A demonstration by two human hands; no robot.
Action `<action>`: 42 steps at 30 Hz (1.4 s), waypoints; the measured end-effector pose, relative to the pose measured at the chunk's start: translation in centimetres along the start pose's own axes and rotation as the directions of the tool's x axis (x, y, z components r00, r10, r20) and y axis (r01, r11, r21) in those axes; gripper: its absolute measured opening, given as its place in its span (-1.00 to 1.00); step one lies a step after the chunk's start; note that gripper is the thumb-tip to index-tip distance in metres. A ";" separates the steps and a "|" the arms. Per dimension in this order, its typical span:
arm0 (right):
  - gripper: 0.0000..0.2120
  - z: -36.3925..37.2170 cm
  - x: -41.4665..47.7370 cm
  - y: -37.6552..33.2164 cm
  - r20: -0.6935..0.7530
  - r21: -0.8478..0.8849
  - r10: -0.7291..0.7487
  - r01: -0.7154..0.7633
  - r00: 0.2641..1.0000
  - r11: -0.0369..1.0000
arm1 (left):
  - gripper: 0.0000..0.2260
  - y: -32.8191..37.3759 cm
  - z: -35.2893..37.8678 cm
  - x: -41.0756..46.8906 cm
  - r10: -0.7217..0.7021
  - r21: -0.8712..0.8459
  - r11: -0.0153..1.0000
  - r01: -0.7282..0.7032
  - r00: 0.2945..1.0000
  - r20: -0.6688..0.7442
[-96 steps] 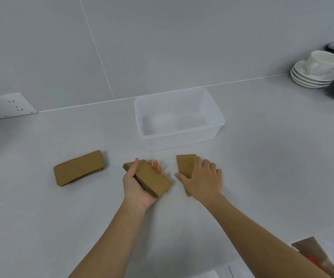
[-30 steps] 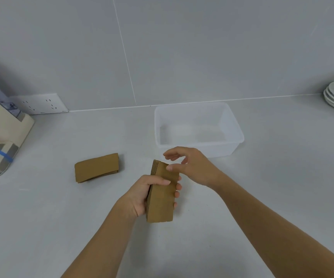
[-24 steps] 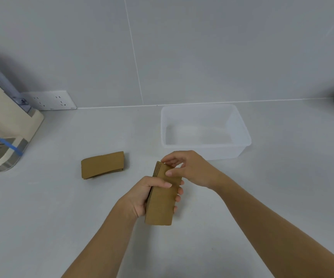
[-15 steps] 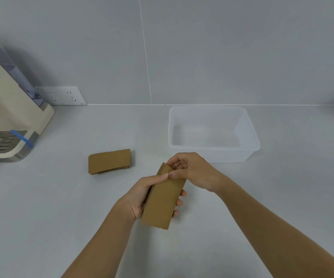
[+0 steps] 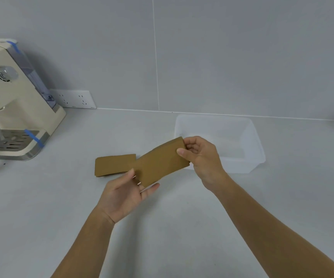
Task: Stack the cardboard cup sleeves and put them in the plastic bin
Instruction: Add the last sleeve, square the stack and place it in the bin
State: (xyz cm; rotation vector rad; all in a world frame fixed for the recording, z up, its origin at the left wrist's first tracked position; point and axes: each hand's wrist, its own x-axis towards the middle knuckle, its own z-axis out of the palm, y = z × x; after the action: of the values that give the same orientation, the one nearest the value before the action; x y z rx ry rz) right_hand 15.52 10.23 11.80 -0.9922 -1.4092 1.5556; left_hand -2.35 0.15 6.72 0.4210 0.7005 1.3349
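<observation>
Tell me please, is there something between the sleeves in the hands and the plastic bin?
Nothing visible. The held stack of sleeves is in the right hand just in front of the open plastic bin; the left hand is below it.

Right hand pinching shut; left hand open, palm up.

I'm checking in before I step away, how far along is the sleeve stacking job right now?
Partly done. A stack of sleeves is already gathered and held above the counter, the right hand pinching its far end and the left hand at its near end. Left to do: a second pile lies on the counter, and the plastic bin holds nothing yet.
</observation>
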 end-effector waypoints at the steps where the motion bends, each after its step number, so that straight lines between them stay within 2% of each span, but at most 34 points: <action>1: -0.81 0.2 0.0 0.1 -0.019 0.012 0.001 -0.001 1.000 1.000 | -0.50 0.0 0.1 -0.1 0.035 0.057 0.998 -0.034 0.999 -0.021; 6: -0.82 1.4 0.0 0.8 -0.111 0.059 0.038 -0.031 0.993 0.998 | -0.46 -0.1 0.2 -0.6 0.227 0.267 0.948 -0.175 0.957 -0.179; 7: -0.82 1.6 0.0 0.9 -0.115 0.064 0.043 -0.035 0.992 0.997 | -0.52 -0.2 0.1 -0.7 0.267 0.300 0.933 -0.201 0.943 -0.199; 10: -0.82 2.3 0.1 1.4 -0.123 0.054 0.060 -0.053 0.991 0.997 | -0.91 -0.2 0.3 -0.9 0.359 0.408 0.885 -0.224 0.886 -0.292; 13: -0.82 3.2 0.1 2.1 -0.132 0.039 0.087 -0.083 0.987 0.996 | -0.86 -0.1 0.0 -1.2 0.401 0.512 0.840 -0.179 0.841 -0.364; 18: -0.89 4.5 -0.2 4.7 -0.140 -0.041 0.251 -0.259 0.958 0.965 | -0.88 -0.3 -1.5 -1.8 0.371 0.576 0.817 -0.013 0.778 -0.508; 23: -0.90 6.0 -0.4 6.8 -0.122 -0.156 0.394 -0.409 0.911 0.899 | -0.91 0.0 -3.6 -2.2 0.276 0.533 0.829 0.166 0.709 -0.649; 32: -0.87 9.8 3.4 6.7 -0.093 -0.218 0.404 -0.415 0.910 0.884 | -0.95 4.6 -5.5 -1.3 0.324 0.587 0.782 0.210 0.668 -0.670; 35: -0.86 11.1 4.8 6.6 -0.085 -0.221 0.396 -0.405 0.914 0.887 | -0.90 6.3 -6.3 -0.5 0.345 0.613 0.756 0.229 0.657 -0.671; 42: -0.83 13.4 7.4 7.3 -0.103 -0.292 0.405 -0.417 0.908 0.861 | -0.92 8.5 -8.3 0.9 0.321 0.608 0.740 0.286 0.644 -0.694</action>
State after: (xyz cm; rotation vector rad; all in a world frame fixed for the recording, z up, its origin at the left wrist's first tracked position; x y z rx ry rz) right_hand -0.03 11.67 5.17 -1.5917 -1.5102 1.6282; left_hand -14.12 1.84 6.05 0.4156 1.9799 1.2097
